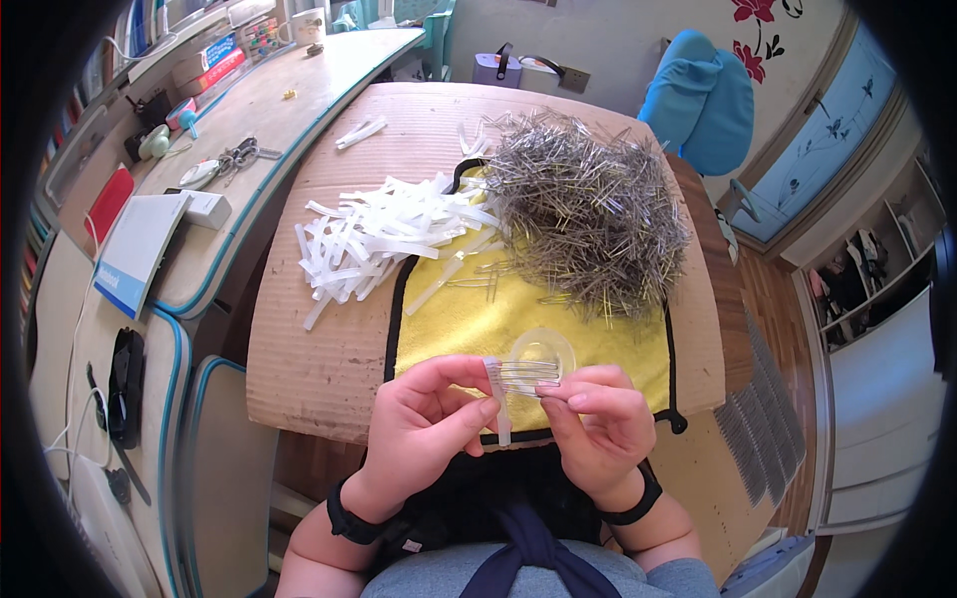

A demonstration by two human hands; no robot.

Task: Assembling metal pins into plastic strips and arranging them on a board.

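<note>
Pinched between thumb and fingers, a white strip (502,421) is held by the left hand (424,411), while the right hand (606,419) is closed on the far ends of several thin wire pins (526,371), both just below the centre of the frame. The strip stands roughly upright in the picture, its lower end hanging free below the left thumb; the pins run sideways from its upper part to the right fingertips, bridging the gap between the hands. Holding them at opposite ends probably keeps the pins side by side and the strip steady (whether each pin pierces the strip is too small to tell). Just beyond the pins, a clear round dish (544,332) rests on the yellow cloth (459,334). Farther up, the pile of white strips (374,239) lies left of centre and the heap of wire pins (593,214) right, each perhaps placed for the hand on its side.
</note>
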